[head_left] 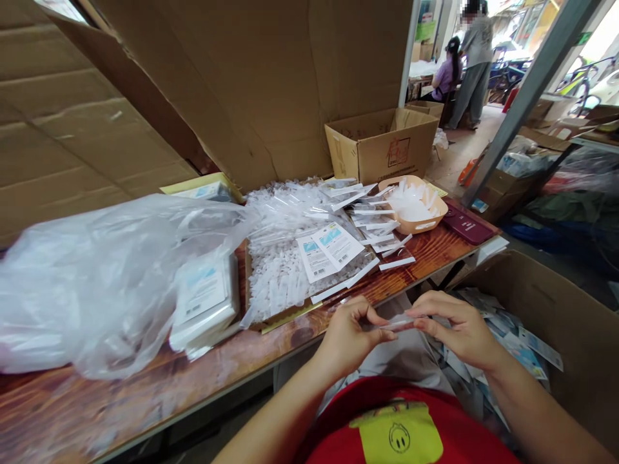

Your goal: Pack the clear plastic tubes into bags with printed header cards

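Above my lap, in front of the table edge, my left hand (349,335) pinches one end of a small clear plastic piece (399,322). My right hand (457,325) grips its other end between thumb and fingers. Whether the piece is a folded bag or a tube I cannot tell. Just beyond my hands, a shallow cardboard tray (285,314) is heaped with small translucent plastic pieces (275,258). Two printed cards (333,248) lie on the heap, overlapping. Clear bags with white strips (382,238) are spread along the tray's right side.
A peach basket (420,225) of white pieces and a dark red phone case (468,223) stand right. Stacked card packs (203,296) and a large plastic bag (97,283) lie left. A carton (556,290) of packets sits beside me. Two people (476,58) are farther back.
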A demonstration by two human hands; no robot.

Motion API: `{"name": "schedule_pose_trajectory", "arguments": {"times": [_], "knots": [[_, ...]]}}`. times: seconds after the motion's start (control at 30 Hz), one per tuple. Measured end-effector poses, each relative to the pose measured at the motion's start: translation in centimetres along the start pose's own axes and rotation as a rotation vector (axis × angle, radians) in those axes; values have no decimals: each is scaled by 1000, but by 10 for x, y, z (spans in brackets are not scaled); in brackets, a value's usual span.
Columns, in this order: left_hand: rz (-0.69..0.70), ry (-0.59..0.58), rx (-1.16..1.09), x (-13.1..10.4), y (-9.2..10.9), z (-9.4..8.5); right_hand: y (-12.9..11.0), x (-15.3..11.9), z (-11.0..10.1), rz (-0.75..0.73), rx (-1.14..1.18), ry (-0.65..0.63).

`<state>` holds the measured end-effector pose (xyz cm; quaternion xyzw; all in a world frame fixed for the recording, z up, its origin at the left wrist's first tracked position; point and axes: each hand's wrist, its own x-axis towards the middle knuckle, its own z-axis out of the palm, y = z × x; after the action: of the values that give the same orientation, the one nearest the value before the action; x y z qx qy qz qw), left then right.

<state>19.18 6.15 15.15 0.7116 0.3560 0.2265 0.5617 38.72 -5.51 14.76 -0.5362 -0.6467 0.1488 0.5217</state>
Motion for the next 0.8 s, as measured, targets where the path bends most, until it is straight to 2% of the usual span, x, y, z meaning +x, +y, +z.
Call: {"name": "schedule_pose_trajectory", "arguments": {"times": [0.17, 0.27, 0.37, 0.67, 0.8], "knots": [[49, -49, 66, -4, 5, -3, -3, 1, 2, -31, -37, 33], [86, -123, 113, -7, 11, -6, -3, 3, 4, -68, -76, 10], [141, -141, 70, -10, 13, -6, -1, 4, 6, -118, -109, -20], [214, -45, -45, -9, 4, 1, 1, 6, 9, -225, -190, -43], [233, -8, -63, -11, 3, 1, -1, 6, 10, -197, -190, -43]]}}
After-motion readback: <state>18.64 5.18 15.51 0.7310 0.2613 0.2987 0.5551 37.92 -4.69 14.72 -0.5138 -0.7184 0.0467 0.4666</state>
